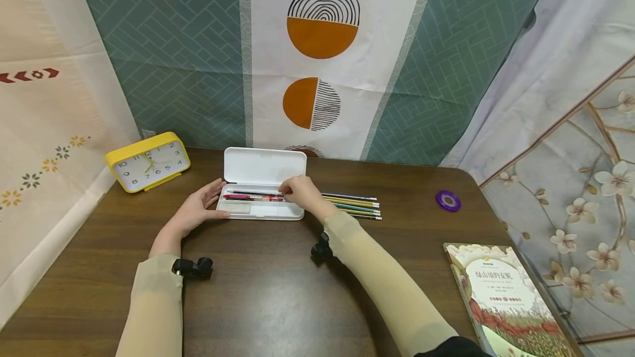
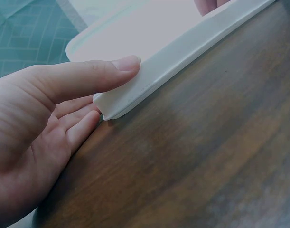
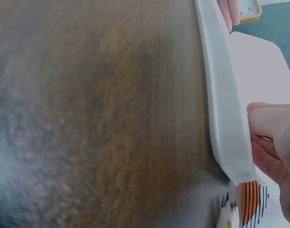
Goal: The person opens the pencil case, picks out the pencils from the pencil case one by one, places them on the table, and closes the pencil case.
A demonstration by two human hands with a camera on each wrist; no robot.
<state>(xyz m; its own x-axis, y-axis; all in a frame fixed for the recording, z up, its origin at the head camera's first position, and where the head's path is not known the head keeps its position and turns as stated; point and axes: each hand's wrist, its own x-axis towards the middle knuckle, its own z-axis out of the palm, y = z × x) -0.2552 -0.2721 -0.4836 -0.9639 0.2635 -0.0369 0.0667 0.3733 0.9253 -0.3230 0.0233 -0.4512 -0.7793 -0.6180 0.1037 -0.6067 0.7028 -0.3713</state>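
A white pencil case (image 1: 275, 216) lies with its lid (image 1: 263, 165) raised at the back of the table. My left hand (image 1: 200, 205) grips its left end, thumb along the front wall and fingers at the side. Inside are a red pen (image 1: 253, 198), a dark slim pencil (image 1: 248, 192) and a pale eraser-like block (image 1: 237, 208). Over the case's right end, my right hand (image 1: 301, 191) reaches in with bent fingers, seeming to pinch the pencil's right end; its fingertips are partly hidden. Several pencils (image 1: 352, 205) with white ends lie just right of the case.
A yellow alarm clock (image 1: 149, 163) stands at the back left. On the right are a purple ring-shaped tape roll (image 1: 448, 201) and, nearer, an illustrated book (image 1: 506, 296). Patterned cloth (image 1: 198, 70) hangs behind the brown table (image 1: 258, 291).
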